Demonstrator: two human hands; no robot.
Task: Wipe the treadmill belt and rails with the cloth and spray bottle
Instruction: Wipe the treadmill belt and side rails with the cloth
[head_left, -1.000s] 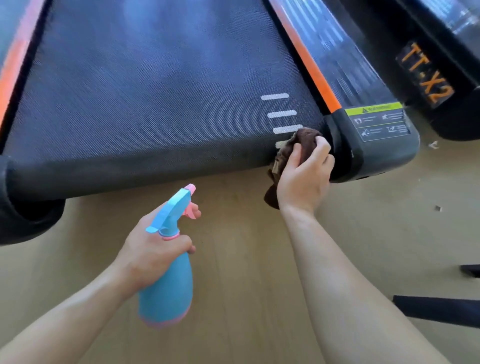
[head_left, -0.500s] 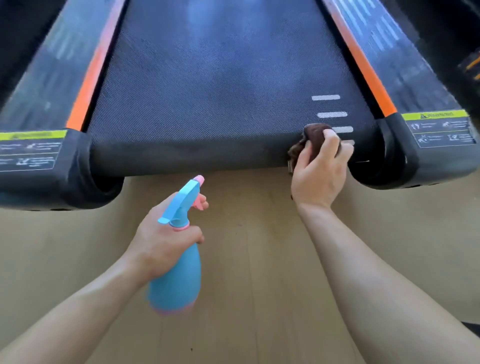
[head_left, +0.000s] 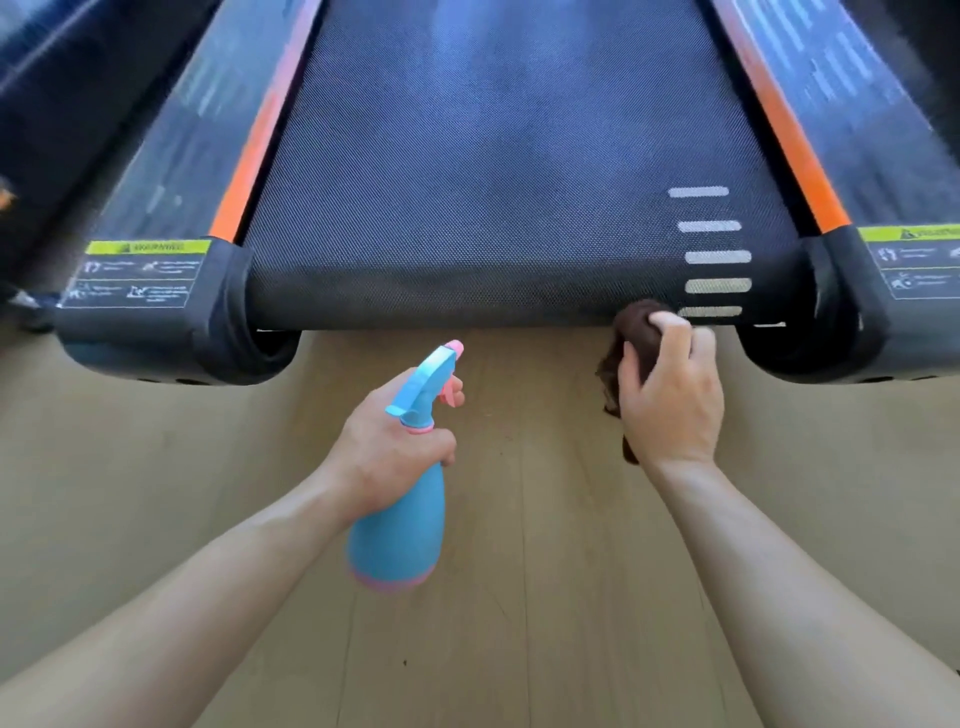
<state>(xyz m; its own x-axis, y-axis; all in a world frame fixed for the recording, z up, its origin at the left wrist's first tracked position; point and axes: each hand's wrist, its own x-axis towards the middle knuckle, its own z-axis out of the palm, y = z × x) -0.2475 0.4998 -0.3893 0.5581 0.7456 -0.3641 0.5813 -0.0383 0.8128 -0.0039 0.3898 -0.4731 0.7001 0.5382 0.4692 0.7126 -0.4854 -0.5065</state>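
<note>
A pale wooden floor (head_left: 519, 649) fills the near ground, a few dark specks on it. Above it the left hand (head_left: 395, 452) grips the neck of a blue spray bottle (head_left: 400, 540) with pink trim, one finger at the trigger and the nozzle aimed toward the treadmill. The right hand (head_left: 670, 400) clutches a bunched brown cloth (head_left: 636, 325) against the rounded rear edge of the treadmill belt (head_left: 493, 182), just below the lowest of the white stripes (head_left: 711, 257). Beyond, the belt runs away between the left rail (head_left: 197, 156) and the right rail (head_left: 857, 104), each edged in orange and capped in black plastic. The likely trouble is that the cloth's loose tail hangs under the hand and could catch in the gap beside the right end cap (head_left: 831, 312). A careless squeeze would also wet the floor rather than the belt. Leftward the rear edge offers room to sweep as far as the left end cap (head_left: 223, 312); rightward the cap stands close.
</note>
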